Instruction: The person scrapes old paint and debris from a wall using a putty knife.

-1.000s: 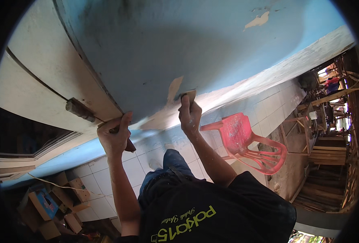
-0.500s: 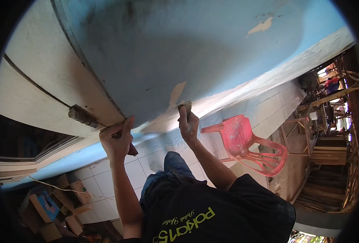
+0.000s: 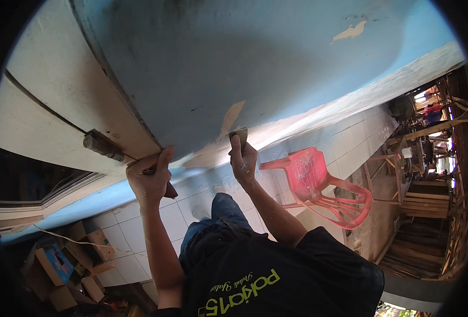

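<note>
My left hand (image 3: 148, 177) is closed at the corner where the pale door frame (image 3: 118, 113) meets the blue wall (image 3: 191, 79). A reddish-brown handle-like piece (image 3: 170, 191) sticks out below its palm; the rest of that thing is hidden. In my right hand (image 3: 243, 162) is a flat, brownish, folded-looking piece (image 3: 239, 138), perhaps sandpaper, with the thumb pressed on it. It lies against the wall's lower edge, just under a bare, pale patch (image 3: 233, 115) where paint has come off.
A paint-spattered red plastic chair (image 3: 308, 171) stands to the right on the tiled floor (image 3: 131, 232). Several cardboard boxes (image 3: 59, 264) sit at the lower left, near a thin cable. A metal hinge (image 3: 104, 145) juts from the frame. Stacked timber (image 3: 424, 203) lies far right.
My right hand has shifted slightly left along the wall with the flat piece. My left hand keeps its place at the frame. The whole view has turned a little.
</note>
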A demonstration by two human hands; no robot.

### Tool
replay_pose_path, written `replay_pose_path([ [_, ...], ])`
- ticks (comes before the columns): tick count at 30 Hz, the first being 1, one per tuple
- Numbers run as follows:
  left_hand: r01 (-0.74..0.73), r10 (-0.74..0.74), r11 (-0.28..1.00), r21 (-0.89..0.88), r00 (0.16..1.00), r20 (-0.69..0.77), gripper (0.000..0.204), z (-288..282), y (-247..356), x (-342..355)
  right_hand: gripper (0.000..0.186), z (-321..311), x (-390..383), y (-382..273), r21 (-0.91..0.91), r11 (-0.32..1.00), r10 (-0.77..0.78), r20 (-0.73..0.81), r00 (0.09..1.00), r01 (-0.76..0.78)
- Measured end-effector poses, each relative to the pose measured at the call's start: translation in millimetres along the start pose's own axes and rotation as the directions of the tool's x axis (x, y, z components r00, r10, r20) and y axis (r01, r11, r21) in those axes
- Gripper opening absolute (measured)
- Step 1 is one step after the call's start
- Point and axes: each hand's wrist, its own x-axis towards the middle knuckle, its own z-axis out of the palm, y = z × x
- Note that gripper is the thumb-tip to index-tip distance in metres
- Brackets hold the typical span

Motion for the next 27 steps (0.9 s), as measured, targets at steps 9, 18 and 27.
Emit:
replay_pose_path([
  [9, 0.015, -0.015, 0.999, -0.037, 1.000, 0.013, 0.024, -0.2, 0.3, 0.4, 0.058, -2.9, 2.2, -6.6, -0.005, 0.995, 0.096, 0.053, 0.994, -0.096],
  [18, 0.000, 0.000, 0.998, -0.064, 1.000, -0.006, 0.022, 1.6, -0.3, -0.1, 0.056, -1.5, -0.8, -15.0, -0.006, 0.995, 0.098, 0.053, 0.994, -0.097],
  [27, 0.063, -0.063, 0.997, -0.036, 0.998, -0.004, 0.021, 0.9, 1.6, 0.1, 0.056, 4.0, -1.9, -20.0, 0.048, 0.995, 0.081, 0.033, 0.996, -0.082],
])
